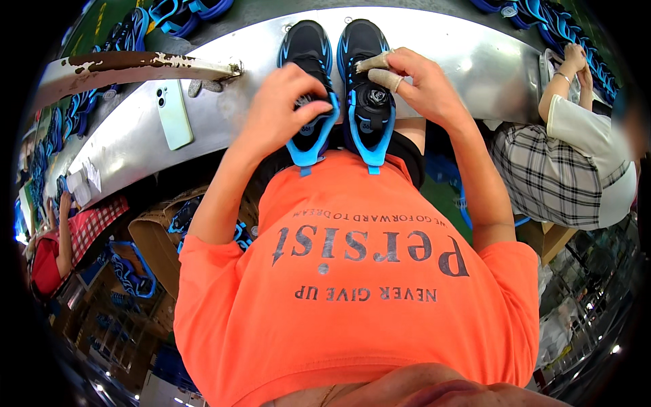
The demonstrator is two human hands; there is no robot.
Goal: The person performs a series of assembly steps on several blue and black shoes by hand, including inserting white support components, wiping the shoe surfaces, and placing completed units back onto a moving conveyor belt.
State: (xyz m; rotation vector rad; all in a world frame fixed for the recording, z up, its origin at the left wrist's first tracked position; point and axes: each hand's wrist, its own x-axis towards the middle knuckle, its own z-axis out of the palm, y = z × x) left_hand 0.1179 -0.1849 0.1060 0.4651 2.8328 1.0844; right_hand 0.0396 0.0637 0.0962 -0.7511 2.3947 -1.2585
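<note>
Two black sneakers [306,42] with bright blue trim stand side by side on the metal bench, toes pointing away from me and heels at its near edge. Over the ankle opening of the left one, my left hand [281,108] is curled, thumb and fingers around its dial, which is partly hidden. The right sneaker [362,41] shows its round black lacing dial [377,97] on the tongue. Just beyond that dial, my right hand [424,85] has its covered thumb and fingertip bent against the laces. Pale finger covers [385,79] sit on these fingers.
A pale green phone [174,114] lies on the metal bench [475,64], near small grey pieces [205,87]. A worn white bar [135,68] crosses at the left. Co-workers sit right [559,156] and left [57,251]. Shoes line both sides; a cardboard box [152,237] stands below.
</note>
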